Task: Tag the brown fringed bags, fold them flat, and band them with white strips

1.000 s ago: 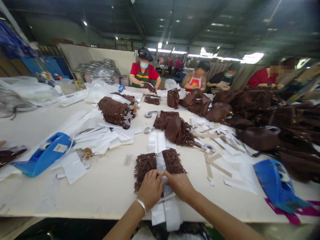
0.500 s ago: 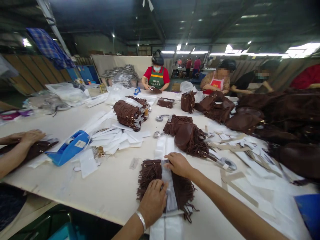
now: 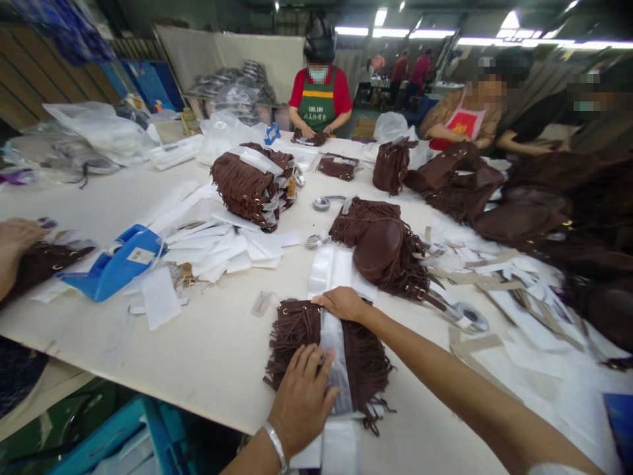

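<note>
A dark brown fringed bag [image 3: 297,326] lies flat on the table in front of me, with a band of clear plastic film [image 3: 336,356] down its middle. My left hand [image 3: 304,402], wearing a silver bracelet, rests flat on the bag's near left part, fingers spread and touching the film's edge. At the far edge of the bag, my right hand [image 3: 343,305] has its fingers bent over the top of the film and closed on that edge. White sheets [image 3: 341,445] stick out from beneath the bag.
A blue tape dispenser [image 3: 116,260] stands left, near a co-worker's hand [image 3: 20,234]. White paper pieces [image 3: 222,247], stacked fringed bags [image 3: 247,185] and another fringed bag [image 3: 366,221] lie beyond. Brown bags [image 3: 524,211] pile up right. Co-workers sit across the table.
The view has tilted down. My right hand's fingers have shifted to the bag's far edge and lie flatter. My left hand stays on the bag, its fingers more spread.
</note>
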A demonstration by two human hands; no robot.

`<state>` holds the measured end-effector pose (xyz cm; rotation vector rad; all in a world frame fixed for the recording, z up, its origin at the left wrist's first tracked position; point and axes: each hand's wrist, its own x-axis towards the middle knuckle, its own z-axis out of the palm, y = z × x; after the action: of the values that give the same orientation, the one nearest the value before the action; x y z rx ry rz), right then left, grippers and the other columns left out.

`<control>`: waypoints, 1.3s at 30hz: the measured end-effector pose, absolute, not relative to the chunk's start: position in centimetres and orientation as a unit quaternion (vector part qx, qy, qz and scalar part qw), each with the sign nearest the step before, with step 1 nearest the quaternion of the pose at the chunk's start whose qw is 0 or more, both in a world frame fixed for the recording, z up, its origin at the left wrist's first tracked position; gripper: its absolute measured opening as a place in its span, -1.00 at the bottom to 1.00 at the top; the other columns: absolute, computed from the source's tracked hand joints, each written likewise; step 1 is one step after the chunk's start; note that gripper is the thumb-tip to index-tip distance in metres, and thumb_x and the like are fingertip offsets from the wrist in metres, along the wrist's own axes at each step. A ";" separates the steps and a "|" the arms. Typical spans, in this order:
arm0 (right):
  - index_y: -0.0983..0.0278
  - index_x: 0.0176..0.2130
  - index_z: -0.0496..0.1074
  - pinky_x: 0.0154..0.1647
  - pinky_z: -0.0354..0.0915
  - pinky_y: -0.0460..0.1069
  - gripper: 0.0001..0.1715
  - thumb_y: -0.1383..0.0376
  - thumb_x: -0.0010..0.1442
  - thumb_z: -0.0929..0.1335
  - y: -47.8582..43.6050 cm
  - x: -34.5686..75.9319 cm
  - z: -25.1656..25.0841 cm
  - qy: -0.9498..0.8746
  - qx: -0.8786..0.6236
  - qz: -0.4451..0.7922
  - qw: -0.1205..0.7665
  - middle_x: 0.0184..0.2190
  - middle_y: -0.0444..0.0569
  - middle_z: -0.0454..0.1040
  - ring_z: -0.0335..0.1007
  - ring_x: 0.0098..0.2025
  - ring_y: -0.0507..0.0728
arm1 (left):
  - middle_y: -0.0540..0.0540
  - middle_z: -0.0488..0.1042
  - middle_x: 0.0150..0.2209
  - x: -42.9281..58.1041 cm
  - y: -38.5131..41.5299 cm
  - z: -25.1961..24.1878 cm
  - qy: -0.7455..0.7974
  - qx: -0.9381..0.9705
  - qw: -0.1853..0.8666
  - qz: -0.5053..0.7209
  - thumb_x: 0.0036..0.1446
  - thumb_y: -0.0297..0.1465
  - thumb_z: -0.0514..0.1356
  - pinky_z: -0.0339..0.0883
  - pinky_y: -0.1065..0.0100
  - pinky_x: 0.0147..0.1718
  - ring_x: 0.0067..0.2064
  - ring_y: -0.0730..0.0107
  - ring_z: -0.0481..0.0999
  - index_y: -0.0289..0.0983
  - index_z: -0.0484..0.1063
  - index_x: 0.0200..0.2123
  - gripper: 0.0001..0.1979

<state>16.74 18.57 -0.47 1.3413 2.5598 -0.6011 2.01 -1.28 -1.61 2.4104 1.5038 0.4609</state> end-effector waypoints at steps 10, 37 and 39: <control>0.24 -0.16 0.52 -0.17 0.25 -0.04 -0.06 -0.39 0.10 0.05 19.4 17.2 1.1 0.855 0.407 -0.296 0.122 -0.16 0.09 0.56 0.46 -0.11 0.23 | -0.26 0.29 0.16 2.2 -1.3 -1.0 0.517 0.834 0.124 0.150 0.28 -0.27 0.02 0.07 -0.14 0.22 0.23 0.00 0.20 -0.21 0.08 0.30 -0.46; 0.31 -0.30 0.54 -0.21 0.26 -0.05 -0.10 -0.36 0.12 0.11 18.5 18.8 2.1 0.801 0.460 -0.376 0.072 -0.31 0.04 0.55 0.43 -0.24 0.19 | -0.14 0.54 -0.26 7.6 -10.1 -0.9 0.512 -0.052 0.680 0.522 -0.21 -0.37 0.47 0.44 0.33 -0.16 -0.22 0.34 0.56 -0.30 0.45 -0.33 -0.64; 0.31 -0.25 0.55 -0.20 0.27 -0.05 -0.09 -0.36 0.13 0.10 18.2 19.0 2.3 0.791 0.466 -0.391 0.063 -0.27 0.03 0.56 0.43 -0.23 0.18 | -0.11 0.53 -0.32 8.1 -10.0 -1.8 0.562 -0.029 0.652 0.508 -0.28 -0.31 0.49 0.44 0.36 -0.32 -0.30 0.34 0.55 -0.31 0.42 -0.34 -0.57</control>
<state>19.00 18.24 2.34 1.4080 2.3914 -1.1809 8.09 -9.97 -1.78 -0.0652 1.2756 1.1531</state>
